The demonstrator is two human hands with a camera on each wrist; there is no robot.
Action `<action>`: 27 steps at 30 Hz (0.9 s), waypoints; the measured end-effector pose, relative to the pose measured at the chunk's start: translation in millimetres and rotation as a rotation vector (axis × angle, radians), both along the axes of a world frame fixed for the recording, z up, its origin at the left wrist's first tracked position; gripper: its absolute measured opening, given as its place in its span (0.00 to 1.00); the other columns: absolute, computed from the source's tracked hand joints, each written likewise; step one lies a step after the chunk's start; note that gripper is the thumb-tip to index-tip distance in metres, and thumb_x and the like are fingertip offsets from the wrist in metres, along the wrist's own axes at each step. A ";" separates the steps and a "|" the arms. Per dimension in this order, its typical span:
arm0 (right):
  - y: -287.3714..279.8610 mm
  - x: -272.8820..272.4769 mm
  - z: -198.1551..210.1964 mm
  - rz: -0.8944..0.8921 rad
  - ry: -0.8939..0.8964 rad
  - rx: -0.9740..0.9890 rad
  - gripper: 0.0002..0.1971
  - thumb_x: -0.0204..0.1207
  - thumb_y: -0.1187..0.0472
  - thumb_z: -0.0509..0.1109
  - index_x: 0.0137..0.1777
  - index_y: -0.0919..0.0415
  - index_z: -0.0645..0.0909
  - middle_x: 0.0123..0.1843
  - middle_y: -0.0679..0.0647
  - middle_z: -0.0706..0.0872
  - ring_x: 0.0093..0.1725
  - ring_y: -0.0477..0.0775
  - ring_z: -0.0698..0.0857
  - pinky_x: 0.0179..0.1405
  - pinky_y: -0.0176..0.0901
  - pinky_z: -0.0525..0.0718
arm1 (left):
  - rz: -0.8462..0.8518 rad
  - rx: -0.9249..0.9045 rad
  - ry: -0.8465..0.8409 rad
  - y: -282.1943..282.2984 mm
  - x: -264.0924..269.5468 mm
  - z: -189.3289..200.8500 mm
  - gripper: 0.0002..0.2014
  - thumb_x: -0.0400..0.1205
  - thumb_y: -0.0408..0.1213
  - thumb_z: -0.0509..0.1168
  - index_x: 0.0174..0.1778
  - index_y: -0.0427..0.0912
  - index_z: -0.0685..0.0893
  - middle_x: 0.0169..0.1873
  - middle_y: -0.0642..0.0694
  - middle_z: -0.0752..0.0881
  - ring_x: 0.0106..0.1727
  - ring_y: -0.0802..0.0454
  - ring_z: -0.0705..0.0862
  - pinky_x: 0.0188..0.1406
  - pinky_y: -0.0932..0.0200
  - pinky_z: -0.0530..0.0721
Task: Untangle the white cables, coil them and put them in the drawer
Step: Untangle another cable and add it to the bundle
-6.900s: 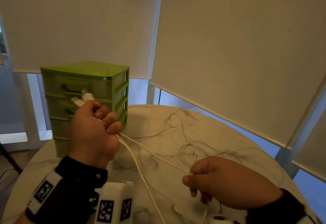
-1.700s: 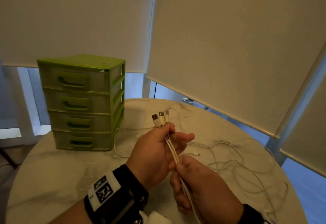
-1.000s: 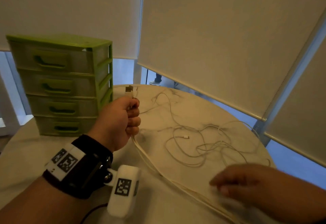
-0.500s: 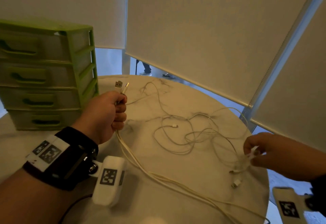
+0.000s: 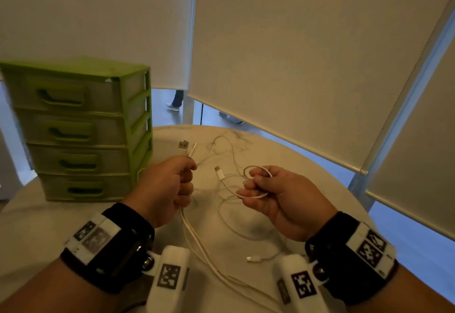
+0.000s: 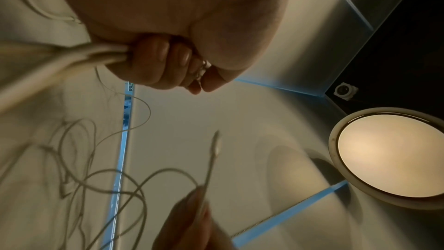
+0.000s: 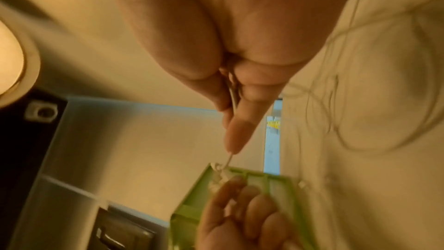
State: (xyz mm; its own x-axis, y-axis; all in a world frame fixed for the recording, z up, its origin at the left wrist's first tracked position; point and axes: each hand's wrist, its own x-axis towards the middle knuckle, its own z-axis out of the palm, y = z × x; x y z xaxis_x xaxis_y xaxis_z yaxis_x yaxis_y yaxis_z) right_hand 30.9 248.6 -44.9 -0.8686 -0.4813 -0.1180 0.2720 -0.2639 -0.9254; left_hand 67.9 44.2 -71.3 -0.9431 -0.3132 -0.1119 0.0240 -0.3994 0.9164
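Note:
My left hand (image 5: 172, 184) grips a bundle of white cables (image 5: 197, 243) in a fist, their plug ends (image 5: 187, 147) sticking up above it. In the left wrist view the cables (image 6: 79, 56) run out from under the curled fingers (image 6: 163, 58). My right hand (image 5: 268, 189) pinches a small loop of one white cable (image 5: 258, 172), whose connector (image 5: 219, 172) points up between the two hands. More cable (image 5: 236, 229) lies loose on the marble table (image 5: 49, 224). The green drawer unit (image 5: 81, 128) stands at the left with all drawers closed.
A loose connector (image 5: 253, 259) lies on the table near my right wrist. Roller blinds (image 5: 295, 54) hang behind the round table. The drawer unit also shows in the right wrist view (image 7: 264, 182). A ceiling lamp (image 6: 389, 155) shows in the left wrist view.
My right hand has come back from the table's right edge to the middle, now holding a small loop of cable. The left hand keeps its grip on the bundle.

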 end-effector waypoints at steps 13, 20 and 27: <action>-34.9 5.3 -27.5 -0.069 -0.135 -0.355 0.08 0.80 0.76 0.60 0.49 0.67 0.79 0.33 0.62 0.86 0.34 0.57 0.92 0.29 0.41 0.90 | -0.143 -0.032 0.122 9.7 7.4 5.0 0.07 0.81 0.36 0.65 0.48 0.37 0.84 0.33 0.45 0.84 0.21 0.58 0.64 0.19 0.65 0.60; -32.3 13.8 -33.8 -0.222 0.216 -0.005 0.29 0.76 0.67 0.74 0.73 0.51 0.66 0.58 0.59 0.83 0.49 0.58 0.90 0.43 0.49 0.90 | -0.111 -0.170 0.122 21.1 9.7 4.5 0.10 0.87 0.37 0.58 0.45 0.39 0.82 0.32 0.45 0.84 0.20 0.58 0.66 0.18 0.64 0.65; -13.2 14.9 -29.6 -0.089 1.212 0.852 0.03 0.73 0.44 0.72 0.41 0.32 0.81 0.64 0.22 0.71 0.75 0.24 0.58 0.75 0.38 0.61 | -0.138 0.008 0.117 20.6 10.5 6.4 0.10 0.88 0.39 0.57 0.49 0.37 0.80 0.28 0.45 0.81 0.24 0.55 0.65 0.20 0.63 0.63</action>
